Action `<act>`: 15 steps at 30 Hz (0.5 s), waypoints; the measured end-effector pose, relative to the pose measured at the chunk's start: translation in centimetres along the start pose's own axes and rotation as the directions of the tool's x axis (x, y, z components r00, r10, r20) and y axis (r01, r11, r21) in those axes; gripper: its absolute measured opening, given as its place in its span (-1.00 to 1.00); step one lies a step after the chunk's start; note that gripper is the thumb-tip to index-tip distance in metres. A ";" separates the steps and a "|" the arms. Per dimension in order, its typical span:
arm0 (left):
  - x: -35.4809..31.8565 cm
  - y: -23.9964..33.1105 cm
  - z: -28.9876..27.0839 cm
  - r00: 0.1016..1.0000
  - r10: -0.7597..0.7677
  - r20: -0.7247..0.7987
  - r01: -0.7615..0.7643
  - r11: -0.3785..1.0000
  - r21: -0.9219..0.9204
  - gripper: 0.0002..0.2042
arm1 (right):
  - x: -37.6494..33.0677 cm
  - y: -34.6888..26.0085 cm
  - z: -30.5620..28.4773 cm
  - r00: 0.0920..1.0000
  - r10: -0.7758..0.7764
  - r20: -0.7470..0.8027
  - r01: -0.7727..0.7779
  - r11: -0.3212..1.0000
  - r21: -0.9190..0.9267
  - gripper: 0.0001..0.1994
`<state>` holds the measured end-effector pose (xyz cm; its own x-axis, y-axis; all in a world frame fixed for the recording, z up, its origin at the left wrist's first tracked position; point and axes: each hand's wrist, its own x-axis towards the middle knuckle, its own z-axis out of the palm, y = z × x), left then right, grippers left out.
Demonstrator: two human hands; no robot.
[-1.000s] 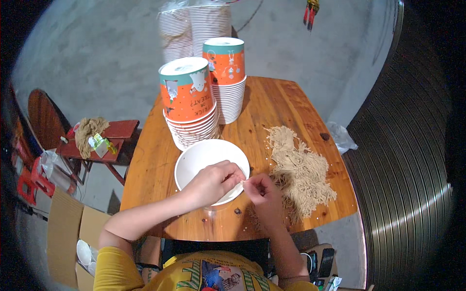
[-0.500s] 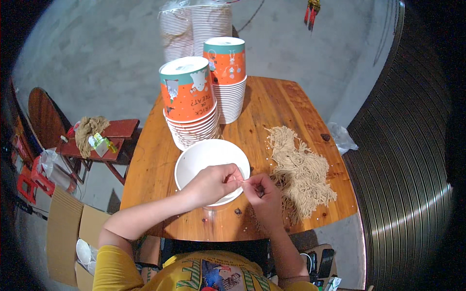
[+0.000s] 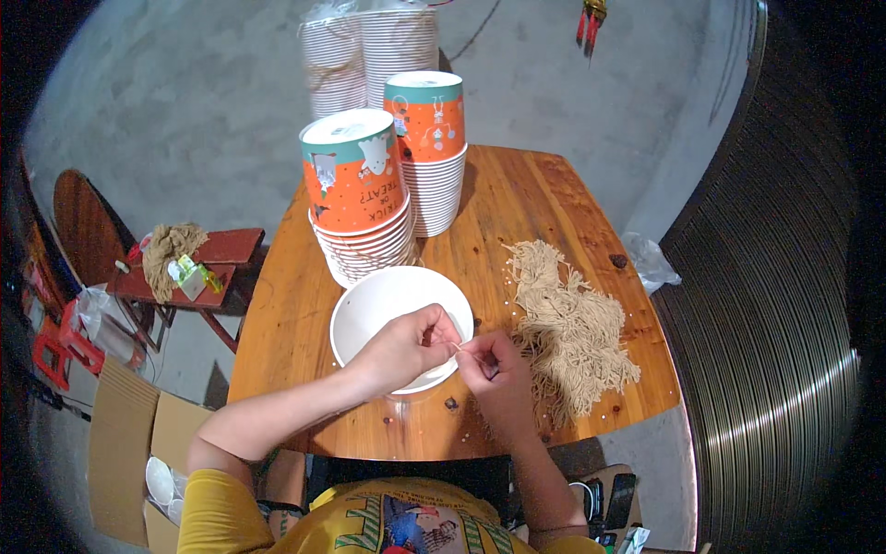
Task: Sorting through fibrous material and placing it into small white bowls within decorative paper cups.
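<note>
A white paper bucket (image 3: 378,309) stands mouth up in front of me, its pale inside facing me. My left hand (image 3: 406,349) reaches over the near right part of its rim, thumb and fingertips pinched together. Close beside it, my right hand (image 3: 496,369) is also closed in a pinch, fingers curled. A short bit of thin light cord (image 3: 456,348) shows between the two sets of fingertips; the rest is hidden by the fingers. Right of my right hand lies a loose heap of tan cords (image 3: 577,337) with frayed-looking ends.
Two stacks of upturned orange-and-green paper buckets (image 3: 355,180) stand behind the bucket on the wooden table (image 3: 517,194). Wrapped stacks of white buckets (image 3: 399,51) rise farther back. More cords (image 3: 173,254) lie on a red bench (image 3: 231,245) at left. A ribbed metal shutter (image 3: 766,323) is at right.
My fingertips have shifted slightly, and a bit of cord shows more clearly between them. The bucket and the things around it look nearly unchanged.
</note>
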<state>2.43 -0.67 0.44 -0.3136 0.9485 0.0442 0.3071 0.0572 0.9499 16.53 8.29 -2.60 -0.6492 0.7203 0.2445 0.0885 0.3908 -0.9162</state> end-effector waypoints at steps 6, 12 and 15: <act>0.4 -0.3 0.5 0.999 0.049 0.008 -0.048 0.988 -0.150 -0.83 | 0.1 0.9 0.4 0.999 0.014 -0.039 -0.010 0.995 0.100 -0.89; 0.3 0.3 0.3 0.994 0.103 0.045 -0.097 0.988 -0.122 -0.75 | 0.1 1.4 0.5 0.996 0.073 -0.047 -0.061 0.975 0.215 -0.88; 0.3 0.4 0.3 0.993 0.105 0.057 -0.098 0.987 -0.126 -0.73 | 0.2 2.1 0.7 0.996 0.062 -0.066 -0.043 0.967 0.251 -0.86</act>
<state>2.73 -0.25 0.69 -0.2278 0.9655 0.1265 0.2206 -0.0753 0.9724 16.05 8.78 -4.69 -0.5912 0.7793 0.2077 -0.0760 0.2026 -0.9763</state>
